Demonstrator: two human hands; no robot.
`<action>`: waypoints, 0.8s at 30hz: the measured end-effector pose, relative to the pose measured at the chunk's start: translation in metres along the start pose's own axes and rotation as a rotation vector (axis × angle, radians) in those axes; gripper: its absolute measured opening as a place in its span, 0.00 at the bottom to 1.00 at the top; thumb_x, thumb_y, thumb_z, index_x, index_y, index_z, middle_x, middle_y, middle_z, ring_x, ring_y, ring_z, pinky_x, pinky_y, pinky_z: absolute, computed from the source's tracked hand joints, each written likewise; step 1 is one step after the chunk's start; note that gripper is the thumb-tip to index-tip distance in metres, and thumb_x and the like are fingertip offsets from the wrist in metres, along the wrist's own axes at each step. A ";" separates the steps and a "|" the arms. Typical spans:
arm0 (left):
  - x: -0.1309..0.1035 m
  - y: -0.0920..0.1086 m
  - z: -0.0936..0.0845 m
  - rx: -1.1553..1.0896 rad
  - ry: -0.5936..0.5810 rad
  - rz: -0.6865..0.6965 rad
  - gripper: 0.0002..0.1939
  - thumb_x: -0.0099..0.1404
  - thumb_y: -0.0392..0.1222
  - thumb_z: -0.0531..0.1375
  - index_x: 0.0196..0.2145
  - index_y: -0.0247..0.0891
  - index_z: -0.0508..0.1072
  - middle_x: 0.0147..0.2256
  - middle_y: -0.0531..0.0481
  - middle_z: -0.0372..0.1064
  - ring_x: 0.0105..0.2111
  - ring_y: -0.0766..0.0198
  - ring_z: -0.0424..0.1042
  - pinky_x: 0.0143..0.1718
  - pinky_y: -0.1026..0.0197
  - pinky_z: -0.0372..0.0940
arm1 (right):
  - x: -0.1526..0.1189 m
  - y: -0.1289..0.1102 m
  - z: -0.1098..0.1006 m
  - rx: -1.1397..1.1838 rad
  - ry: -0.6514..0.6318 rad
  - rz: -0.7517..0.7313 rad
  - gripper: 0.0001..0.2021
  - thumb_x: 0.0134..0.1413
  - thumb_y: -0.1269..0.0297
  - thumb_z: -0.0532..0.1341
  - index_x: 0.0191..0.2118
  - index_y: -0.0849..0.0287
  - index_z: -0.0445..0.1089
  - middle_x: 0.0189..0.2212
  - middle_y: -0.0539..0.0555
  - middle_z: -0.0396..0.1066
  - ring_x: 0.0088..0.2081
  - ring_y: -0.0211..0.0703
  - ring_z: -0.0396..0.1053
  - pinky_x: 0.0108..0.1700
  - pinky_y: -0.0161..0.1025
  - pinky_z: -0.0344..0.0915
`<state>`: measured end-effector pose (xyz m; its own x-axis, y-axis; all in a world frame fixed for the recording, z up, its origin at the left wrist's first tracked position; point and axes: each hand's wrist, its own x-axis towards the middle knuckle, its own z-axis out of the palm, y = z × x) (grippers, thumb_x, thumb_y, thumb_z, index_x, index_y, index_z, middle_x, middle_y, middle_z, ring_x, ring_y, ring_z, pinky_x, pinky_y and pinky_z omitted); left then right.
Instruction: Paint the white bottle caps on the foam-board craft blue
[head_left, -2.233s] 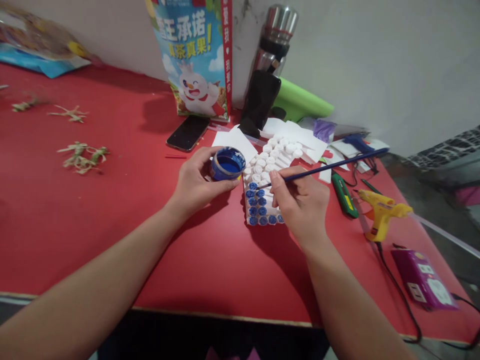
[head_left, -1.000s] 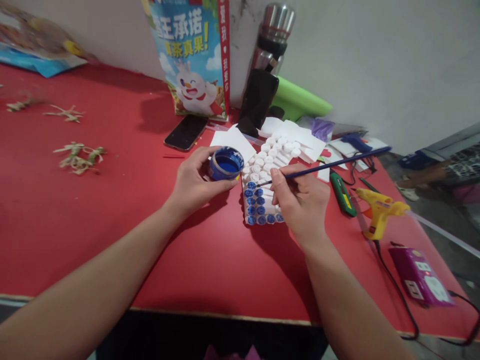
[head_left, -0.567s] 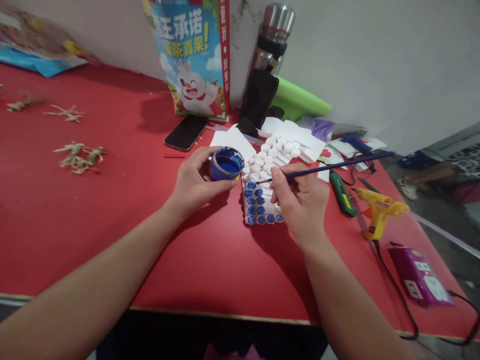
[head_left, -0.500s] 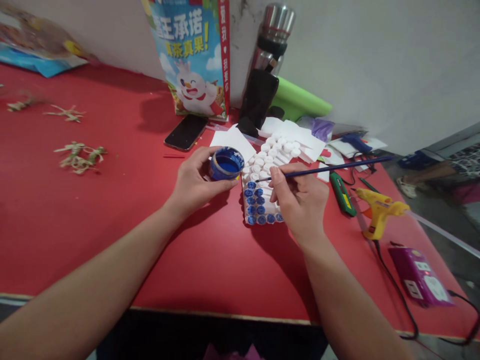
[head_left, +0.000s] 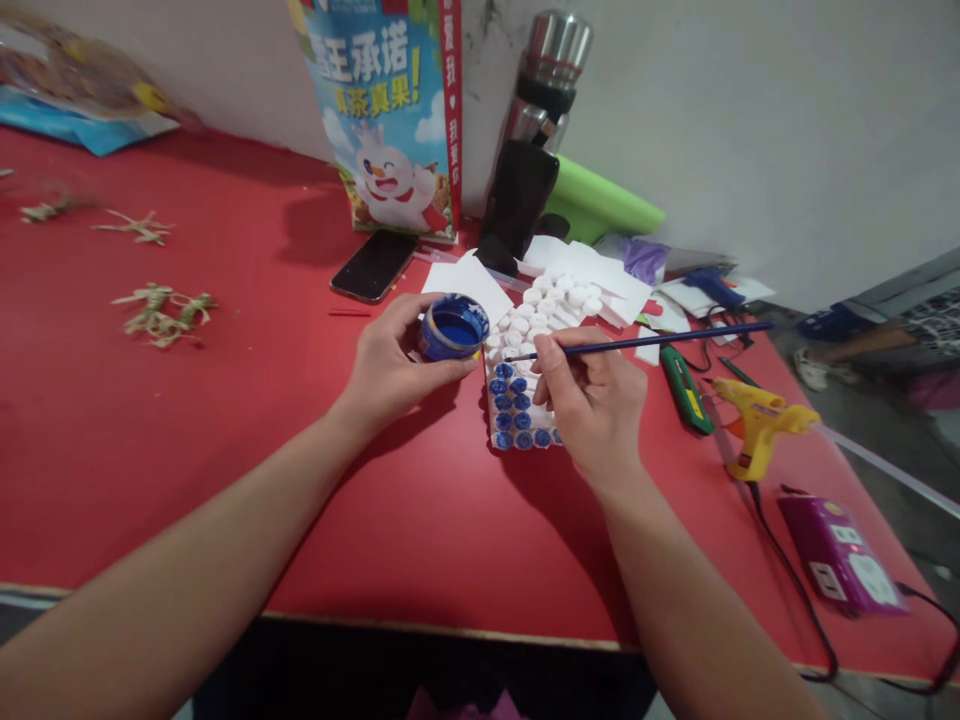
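My left hand (head_left: 394, 357) is closed around a small jar of blue paint (head_left: 454, 328), its mouth tilted toward me and its inner wall smeared with paint. Between the fingers of my right hand (head_left: 596, 400) is a thin dark blue paintbrush (head_left: 660, 341), its handle pointing right. The brush tip is over the left edge of a board set with white rolled paper coils (head_left: 536, 318), close to the jar; whether it touches a coil I cannot tell. Several coils at the near left corner are painted blue (head_left: 512, 402). My right hand hides part of the board.
Behind lie a phone (head_left: 373, 266), white paper sheets (head_left: 469, 285), a printed bag (head_left: 390, 130) and a steel flask (head_left: 551, 70). To the right are a green cutter (head_left: 685, 390), a yellow glue gun (head_left: 761, 425) and a purple power box (head_left: 840, 553). Straw pieces (head_left: 165, 315) lie left.
My right hand and the paintbrush have shifted slightly left, bringing the tip nearer the jar. My left hand holds the jar in about the same place.
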<state>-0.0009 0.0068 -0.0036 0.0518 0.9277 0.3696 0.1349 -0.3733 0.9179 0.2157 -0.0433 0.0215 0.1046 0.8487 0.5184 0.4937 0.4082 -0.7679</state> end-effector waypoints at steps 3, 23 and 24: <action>0.000 0.001 0.000 0.000 0.002 0.000 0.31 0.49 0.46 0.82 0.51 0.42 0.83 0.50 0.44 0.83 0.49 0.46 0.81 0.53 0.45 0.76 | 0.000 0.001 0.000 -0.005 -0.012 0.005 0.12 0.73 0.53 0.66 0.39 0.53 0.73 0.25 0.45 0.72 0.22 0.35 0.71 0.27 0.36 0.66; 0.000 0.000 0.000 -0.030 -0.006 -0.016 0.33 0.48 0.44 0.82 0.51 0.41 0.83 0.51 0.43 0.82 0.51 0.45 0.82 0.55 0.45 0.76 | 0.000 0.005 -0.003 -0.050 0.020 0.007 0.13 0.74 0.53 0.66 0.37 0.54 0.72 0.23 0.45 0.70 0.21 0.35 0.68 0.26 0.36 0.63; 0.000 0.000 -0.001 -0.028 -0.006 -0.015 0.32 0.48 0.44 0.82 0.51 0.41 0.83 0.51 0.43 0.82 0.51 0.45 0.82 0.54 0.45 0.76 | 0.000 0.004 -0.003 -0.050 0.027 0.006 0.13 0.74 0.52 0.65 0.38 0.54 0.72 0.23 0.45 0.70 0.21 0.35 0.67 0.26 0.36 0.63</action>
<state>-0.0013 0.0066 -0.0033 0.0564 0.9332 0.3548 0.1080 -0.3590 0.9271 0.2208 -0.0430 0.0190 0.1302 0.8415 0.5244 0.5352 0.3855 -0.7516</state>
